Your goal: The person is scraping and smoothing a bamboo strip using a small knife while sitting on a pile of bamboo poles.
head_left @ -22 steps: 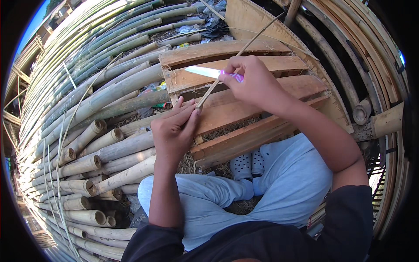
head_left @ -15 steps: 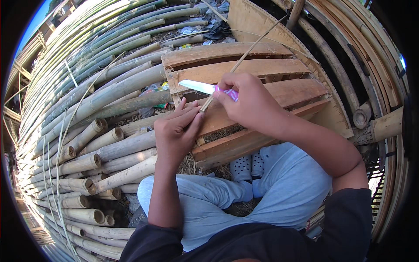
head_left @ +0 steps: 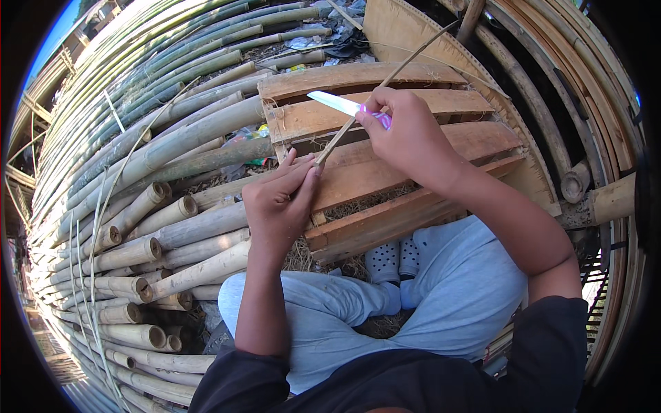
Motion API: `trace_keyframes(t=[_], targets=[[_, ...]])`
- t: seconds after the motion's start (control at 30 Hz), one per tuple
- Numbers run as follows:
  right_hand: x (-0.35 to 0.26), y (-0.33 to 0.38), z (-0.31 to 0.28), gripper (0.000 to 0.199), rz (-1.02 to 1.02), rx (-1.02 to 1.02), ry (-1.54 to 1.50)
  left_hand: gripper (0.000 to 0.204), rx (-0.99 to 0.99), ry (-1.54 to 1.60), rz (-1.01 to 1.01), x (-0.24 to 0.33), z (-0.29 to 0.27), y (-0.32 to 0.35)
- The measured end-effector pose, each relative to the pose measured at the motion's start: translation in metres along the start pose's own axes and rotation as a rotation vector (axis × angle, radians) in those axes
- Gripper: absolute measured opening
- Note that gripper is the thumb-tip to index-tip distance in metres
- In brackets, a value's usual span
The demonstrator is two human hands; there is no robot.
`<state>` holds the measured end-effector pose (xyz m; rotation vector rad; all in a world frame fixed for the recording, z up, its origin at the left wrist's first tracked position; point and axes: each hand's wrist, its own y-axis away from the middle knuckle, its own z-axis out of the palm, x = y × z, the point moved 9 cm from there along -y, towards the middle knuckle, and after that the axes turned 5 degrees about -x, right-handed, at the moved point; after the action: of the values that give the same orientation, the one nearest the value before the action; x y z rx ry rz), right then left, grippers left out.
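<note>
Fingers of the left hand [head_left: 279, 206] are pinched together on the near end of a thin bamboo strip [head_left: 385, 77], thumb and forefinger meeting at about 1 o'clock from the palm. The right hand [head_left: 406, 134] is closed around a knife [head_left: 344, 104] with a pink handle, its pale blade pointing toward 10 o'clock and crossing the strip just above the left fingertips. From that pinch the strip runs up toward 1 o'clock, over a wooden pallet [head_left: 385, 172], and ends near the curved woven panel [head_left: 413, 34] at the top. Stacked bamboo poles [head_left: 138, 227] fill the ground at 9 o'clock, and the person sits with knees drawn up, grey clogs [head_left: 392, 261] tucked against the pallet.

The main risk, as I judge it, is the blade's closeness to the left fingertips: a slip along the smooth strip, or a sudden give in the fibre, could carry the edge into them. The strip is thin and long (its far end is unsupported), so it may flex or twist in the pinch and let the knife skate off or bite too deep and split it.

Compared with half a second ago, the knife sits higher and further toward 12 o'clock on the strip, with more of the blade clear of the left hand; the left pinch has hardly shifted.
</note>
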<state>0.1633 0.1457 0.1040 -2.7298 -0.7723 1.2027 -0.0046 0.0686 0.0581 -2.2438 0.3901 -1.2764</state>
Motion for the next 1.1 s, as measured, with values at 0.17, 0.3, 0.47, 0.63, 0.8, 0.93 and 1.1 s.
trace_keyframes(t=[0.17,0.3,0.47,0.63,0.8,0.93,1.1], targets=[[-0.017,0.025,0.024,0.018,-0.043,-0.050,-0.148,0.013,-0.024,0.019,-0.012,-0.003,0.004,0.001],[0.002,0.008,0.011,0.019,0.035,-0.049,-0.124,0.012,0.021,0.006,-0.022,-0.002,0.000,0.001],[-0.027,0.031,0.035,0.020,0.010,-0.203,-0.207,0.012,-0.059,0.003,-0.073,-0.003,0.003,0.001],[0.003,0.009,0.017,0.021,0.077,-0.022,-0.200,0.012,0.023,0.013,-0.027,-0.004,0.000,0.001],[-0.014,0.012,0.025,0.026,-0.041,-0.181,-0.222,0.012,-0.019,0.009,-0.080,-0.005,0.002,0.001],[0.084,-0.046,-0.039,0.026,0.108,0.057,0.179,0.012,0.042,0.023,-0.039,-0.003,-0.004,0.000],[0.101,-0.051,-0.052,0.028,0.081,0.108,0.175,0.012,0.019,0.044,-0.019,-0.002,0.001,-0.001]])
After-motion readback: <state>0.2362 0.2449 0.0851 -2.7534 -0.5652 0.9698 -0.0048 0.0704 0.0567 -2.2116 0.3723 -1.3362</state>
